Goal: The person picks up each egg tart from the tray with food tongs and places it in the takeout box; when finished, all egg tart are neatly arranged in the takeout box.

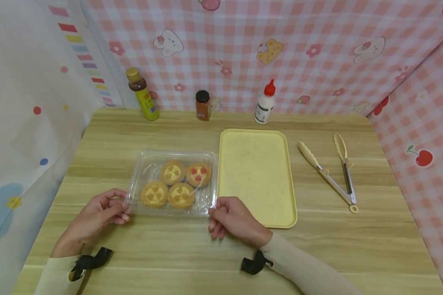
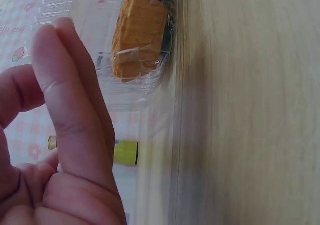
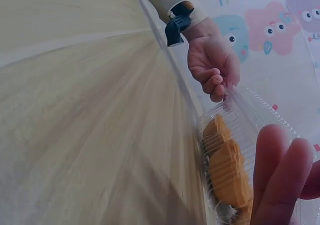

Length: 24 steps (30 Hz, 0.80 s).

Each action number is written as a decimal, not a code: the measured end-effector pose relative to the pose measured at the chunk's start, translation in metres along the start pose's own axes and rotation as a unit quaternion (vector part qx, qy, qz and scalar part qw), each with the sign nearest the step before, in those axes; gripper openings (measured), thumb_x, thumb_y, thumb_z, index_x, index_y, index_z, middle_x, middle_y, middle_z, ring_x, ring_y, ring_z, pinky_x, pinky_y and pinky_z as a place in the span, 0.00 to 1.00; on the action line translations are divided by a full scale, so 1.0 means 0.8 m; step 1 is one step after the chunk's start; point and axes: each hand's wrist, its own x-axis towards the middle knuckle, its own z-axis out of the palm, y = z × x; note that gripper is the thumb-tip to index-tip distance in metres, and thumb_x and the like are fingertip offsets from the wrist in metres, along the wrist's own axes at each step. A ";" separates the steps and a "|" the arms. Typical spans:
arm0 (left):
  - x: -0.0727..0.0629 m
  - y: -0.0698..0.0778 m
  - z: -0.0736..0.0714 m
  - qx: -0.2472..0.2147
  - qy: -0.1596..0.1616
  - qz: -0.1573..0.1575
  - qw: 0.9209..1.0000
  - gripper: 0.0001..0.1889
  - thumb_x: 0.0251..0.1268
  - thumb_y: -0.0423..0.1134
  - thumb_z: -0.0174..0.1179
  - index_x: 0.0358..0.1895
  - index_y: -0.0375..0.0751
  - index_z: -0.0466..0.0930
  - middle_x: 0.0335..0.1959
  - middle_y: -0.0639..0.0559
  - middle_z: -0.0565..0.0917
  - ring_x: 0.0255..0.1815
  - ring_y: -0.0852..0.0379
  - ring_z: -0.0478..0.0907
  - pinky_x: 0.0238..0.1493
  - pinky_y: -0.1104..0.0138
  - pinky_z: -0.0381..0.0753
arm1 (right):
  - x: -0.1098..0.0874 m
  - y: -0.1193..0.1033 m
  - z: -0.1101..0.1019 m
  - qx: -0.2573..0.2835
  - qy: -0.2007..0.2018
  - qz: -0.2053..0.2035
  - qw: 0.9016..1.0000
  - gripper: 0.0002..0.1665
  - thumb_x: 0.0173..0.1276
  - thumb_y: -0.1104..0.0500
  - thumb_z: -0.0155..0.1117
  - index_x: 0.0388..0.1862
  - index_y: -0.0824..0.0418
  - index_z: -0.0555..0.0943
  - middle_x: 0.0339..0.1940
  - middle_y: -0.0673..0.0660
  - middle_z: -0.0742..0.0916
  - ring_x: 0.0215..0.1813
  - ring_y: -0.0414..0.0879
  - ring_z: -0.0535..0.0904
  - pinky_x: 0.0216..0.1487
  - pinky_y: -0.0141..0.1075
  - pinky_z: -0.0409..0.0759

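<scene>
A clear plastic clamshell container [image 1: 134,184] with a ribbed rim sits left of the table's middle. Several round tarts [image 1: 173,173] are inside it; one tart [image 1: 198,175] has red pieces on top, the others pale yellow wedges. My left hand [image 1: 101,215] pinches the container's near left corner between thumb and fingers. At the near right corner, my right hand [image 1: 234,219] grips the rim with its thumb on top. In the right wrist view, the lid looks closed or nearly so over the tarts; I cannot tell whether it is latched.
Right beside the container lies a yellow tray [image 1: 256,180]. Spread tongs [image 1: 334,176] lie farther right. Along the back edge stand a yellow-labelled bottle [image 1: 145,98], a black-capped spice jar [image 1: 203,107] and a white red-tipped squeeze bottle [image 1: 264,105]. Patterned cloth hangs behind.
</scene>
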 end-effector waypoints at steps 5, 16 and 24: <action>0.000 0.001 0.003 0.015 0.006 0.005 1.000 0.10 0.81 0.25 0.52 0.53 0.44 0.77 0.38 0.51 0.90 0.36 0.60 0.90 0.37 0.66 0.92 | 0.002 0.002 0.000 -0.007 -0.009 -0.003 1.000 0.13 0.82 0.63 0.54 0.36 0.69 0.76 0.21 0.53 0.88 0.21 0.41 0.86 0.23 0.33 0.87; -0.001 0.001 -0.003 0.021 0.012 -0.003 1.000 0.10 0.82 0.27 0.51 0.55 0.44 0.78 0.39 0.50 0.90 0.37 0.59 0.90 0.39 0.66 0.92 | 0.002 -0.003 -0.006 -0.011 -0.021 0.004 1.000 0.15 0.82 0.59 0.60 0.34 0.69 0.77 0.25 0.60 0.90 0.23 0.43 0.87 0.27 0.37 0.89; 0.003 0.008 -0.010 0.080 0.003 -0.015 0.997 0.09 0.85 0.31 0.51 0.58 0.44 0.77 0.41 0.52 0.88 0.41 0.58 0.90 0.43 0.63 0.93 | -0.005 -0.009 -0.026 -0.075 -0.037 -0.009 0.996 0.14 0.83 0.55 0.59 0.49 0.67 0.79 0.35 0.66 0.89 0.28 0.49 0.88 0.28 0.40 0.89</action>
